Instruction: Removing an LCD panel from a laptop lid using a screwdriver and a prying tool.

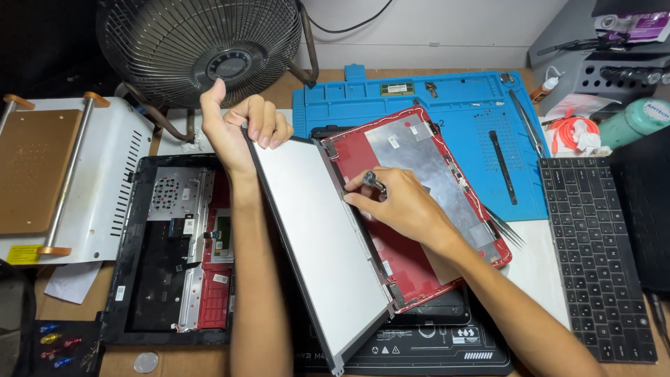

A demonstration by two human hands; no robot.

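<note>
Here, left hand point(241, 126) fingers clamped on flat matte panel point(317, 237), right hand point(401, 206) pinching slim metal screwdriver point(373, 181).

We see the left hand point(241, 126) gripping the top edge of a tilted screen panel point(321, 244); the right hand point(398, 206) holds a small dark tool point(373, 182) against the red lid point(419, 202); an opened laptop base point(174, 244) lies left, a blue mat point(474, 105) behind, a keyboard point(593, 251) right, a fan point(202, 49) above.

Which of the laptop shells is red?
The lid shell under the right hand, beside the tilted screen panel; the base shell at left is mostly black.
</note>
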